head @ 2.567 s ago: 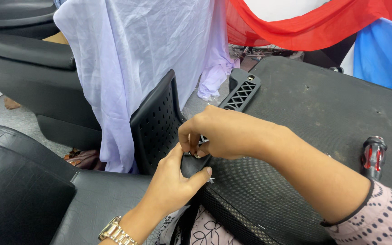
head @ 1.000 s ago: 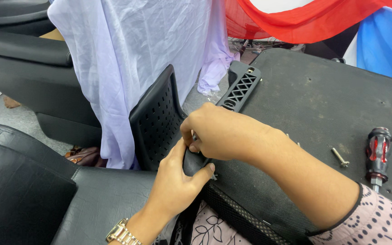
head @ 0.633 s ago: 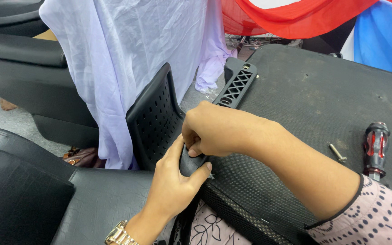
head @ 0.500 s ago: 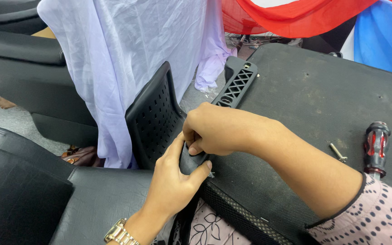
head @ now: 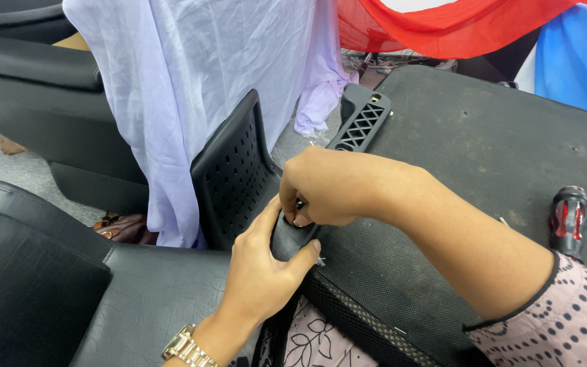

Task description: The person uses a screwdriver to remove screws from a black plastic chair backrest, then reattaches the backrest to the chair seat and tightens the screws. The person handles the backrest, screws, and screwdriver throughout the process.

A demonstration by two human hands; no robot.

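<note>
**Two hands on a small black part**

Near the front edge of the dark surface (head: pixel 484 143), both hands meet on one small black part (head: pixel 292 238). That part sits at the corner of the surface, right where the black mesh edge (head: pixel 354 316) starts.

The left hand (head: pixel 263 278) comes up from below. Its grip is wrapped around the small black part, with the thumb pressed on the right side of it and the fingers curled up the left side. A gold watch (head: pixel 186 346) is on that wrist.

The right hand (head: pixel 338 187) reaches over from the right. Its grip is pressed together, with the fingertips pinching at the top of the small black part (what is between the fingertips is too small to tell). The sleeve (head: pixel 558 319) on that arm is pink with dark dots.

Just left of the hands, a black panel with holes (head: pixel 232 177) stands up on its edge. Behind it hangs a pale purple cloth (head: pixel 191 88). A black grille piece (head: pixel 361 126) lies on the far side of the surface. A screwdriver with a red and black handle (head: pixel 568 217) lies well apart on the right. A black seat (head: pixel 42 285) is at the lower left.
</note>
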